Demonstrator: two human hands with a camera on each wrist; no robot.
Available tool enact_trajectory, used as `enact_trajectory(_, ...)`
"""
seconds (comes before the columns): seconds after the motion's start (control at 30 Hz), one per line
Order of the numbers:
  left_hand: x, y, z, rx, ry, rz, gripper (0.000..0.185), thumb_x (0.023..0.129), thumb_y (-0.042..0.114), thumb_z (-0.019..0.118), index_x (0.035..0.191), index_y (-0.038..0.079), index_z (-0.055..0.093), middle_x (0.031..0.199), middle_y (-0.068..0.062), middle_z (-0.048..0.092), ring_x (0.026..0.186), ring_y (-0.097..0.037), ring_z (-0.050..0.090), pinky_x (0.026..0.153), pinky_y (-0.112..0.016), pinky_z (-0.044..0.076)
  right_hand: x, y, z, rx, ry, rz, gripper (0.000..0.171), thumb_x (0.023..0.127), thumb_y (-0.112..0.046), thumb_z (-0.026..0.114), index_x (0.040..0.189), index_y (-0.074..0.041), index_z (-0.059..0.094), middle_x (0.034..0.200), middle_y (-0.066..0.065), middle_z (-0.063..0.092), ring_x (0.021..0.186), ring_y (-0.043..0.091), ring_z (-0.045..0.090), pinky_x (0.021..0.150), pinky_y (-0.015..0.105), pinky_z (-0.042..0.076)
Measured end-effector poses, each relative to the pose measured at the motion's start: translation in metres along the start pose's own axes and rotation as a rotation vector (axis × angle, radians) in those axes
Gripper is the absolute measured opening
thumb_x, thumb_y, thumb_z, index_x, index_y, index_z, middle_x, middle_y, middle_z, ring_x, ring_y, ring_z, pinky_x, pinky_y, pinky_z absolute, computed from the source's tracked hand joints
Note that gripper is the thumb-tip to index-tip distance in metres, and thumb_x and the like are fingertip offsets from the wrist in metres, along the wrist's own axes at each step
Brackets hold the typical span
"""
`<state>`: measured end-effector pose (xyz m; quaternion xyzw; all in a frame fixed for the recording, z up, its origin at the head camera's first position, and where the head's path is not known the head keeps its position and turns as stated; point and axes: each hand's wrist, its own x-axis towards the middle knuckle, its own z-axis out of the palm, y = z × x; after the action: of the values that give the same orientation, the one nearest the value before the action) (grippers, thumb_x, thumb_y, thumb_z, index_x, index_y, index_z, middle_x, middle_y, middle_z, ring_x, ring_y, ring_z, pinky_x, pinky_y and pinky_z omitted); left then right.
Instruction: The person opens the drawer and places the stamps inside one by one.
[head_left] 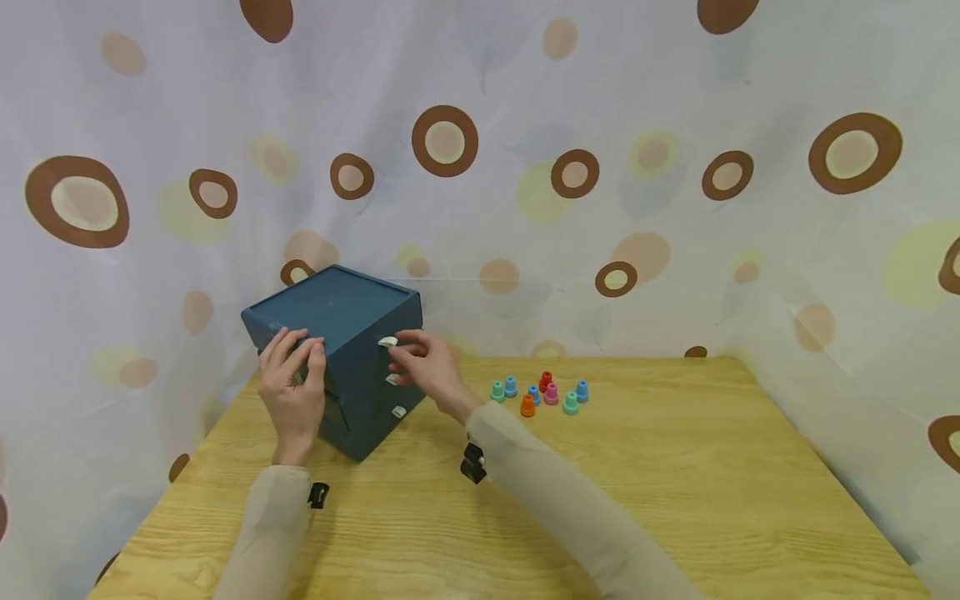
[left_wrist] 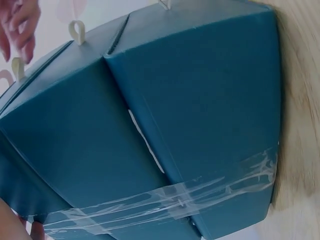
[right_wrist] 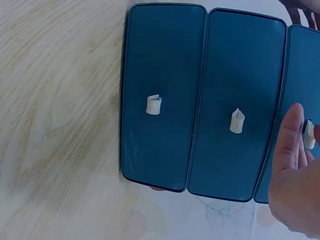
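Fingertips of the right hand (head_left: pixel 431 367) close in on the top white pull tab (head_left: pixel 387 342) of the dark teal drawer box (head_left: pixel 341 312); from my remote seat I read the thumb and forefinger as nearly pinched, right at the tab, though I cannot tell whether they have actually clamped it. The left hand (head_left: pixel 294 379) lies on the box's upper left corner, fingers bent over the edge and pressing on the side panel, which I take as bracing. The box stands at the table's (head_left: pixel 675 500) far left, turned corner-on to me, its three drawer fronts all flush in the right wrist view, with the middle tab (right_wrist: pixel 237 121) and the bottom tab (right_wrist: pixel 154 104) untouched. In the left wrist view clear tape (left_wrist: pixel 200 192) bands the box's side. My judgement: the step in hand is taking hold of the top drawer's pull, and the drawer is not yet drawn out. What comes next, I think, calls for a firm pinch on that small tab and a straight pull outward, while the other hand keeps the light box from sliding. Off to the right, well apart from the box, a cluster of small coloured pegs (head_left: pixel 543 394) stands on the wood, and a spotted curtain (head_left: pixel 525 167) hangs behind.
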<state>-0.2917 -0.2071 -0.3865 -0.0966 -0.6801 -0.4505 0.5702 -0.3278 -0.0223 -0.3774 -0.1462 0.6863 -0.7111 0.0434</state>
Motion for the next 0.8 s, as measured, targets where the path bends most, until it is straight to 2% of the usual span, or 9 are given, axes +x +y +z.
enact_trajectory(0.1, -0.002, -0.015, -0.001, 0.011, -0.001, 0.013, 0.014, 0.085, 0.006, 0.07, 0.094, 0.002, 0.079, 0.11, -0.019, 0.071, 0.125, -0.035, 0.054, 0.112, -0.051, 0.037, 0.002, -0.002, 0.003, 0.006, 0.003, -0.004, 0.034, 0.095, -0.013, 0.062, 0.129, -0.007, 0.062, 0.112, 0.019, 0.07, 0.095, 0.034, 0.07, 0.081, 0.048, 0.059)
enact_trajectory(0.2, -0.003, -0.019, -0.002, 0.018, -0.002, 0.017, 0.014, 0.085, 0.007, 0.07, 0.094, 0.003, 0.079, 0.11, -0.018, 0.071, 0.125, -0.033, 0.054, 0.111, -0.05, 0.037, 0.003, -0.004, 0.004, 0.002, 0.004, -0.006, 0.032, 0.095, -0.013, 0.062, 0.127, -0.007, 0.063, 0.11, 0.018, 0.071, 0.092, 0.031, 0.071, 0.08, 0.047, 0.059)
enact_trajectory(0.47, -0.003, -0.019, 0.001, 0.012, 0.024, 0.029, 0.013, 0.083, -0.001, 0.067, 0.091, -0.004, 0.077, 0.107, -0.025, 0.069, 0.122, -0.042, 0.054, 0.11, -0.054, 0.037, 0.006, -0.007, 0.004, 0.038, -0.009, 0.022, 0.03, 0.096, -0.013, 0.061, 0.124, -0.003, 0.064, 0.112, 0.018, 0.071, 0.091, 0.024, 0.073, 0.08, 0.044, 0.06)
enact_trajectory(0.7, -0.002, -0.016, 0.002, 0.027, 0.019, 0.038, 0.013, 0.084, 0.005, 0.068, 0.091, 0.0, 0.078, 0.107, -0.021, 0.071, 0.122, -0.037, 0.055, 0.11, -0.051, 0.038, 0.008, -0.008, 0.001, 0.073, 0.004, 0.058, 0.029, 0.095, -0.011, 0.062, 0.122, -0.001, 0.065, 0.109, 0.019, 0.072, 0.096, 0.029, 0.072, 0.086, 0.047, 0.057)
enact_trajectory(0.8, -0.001, -0.01, 0.003, 0.02, 0.03, 0.044, 0.013, 0.084, 0.002, 0.067, 0.09, -0.002, 0.077, 0.106, -0.023, 0.07, 0.121, -0.04, 0.055, 0.11, -0.053, 0.037, 0.008, -0.008, -0.001, 0.07, 0.007, 0.058, 0.029, 0.095, -0.011, 0.062, 0.122, 0.001, 0.065, 0.108, 0.02, 0.072, 0.097, 0.032, 0.072, 0.088, 0.048, 0.056)
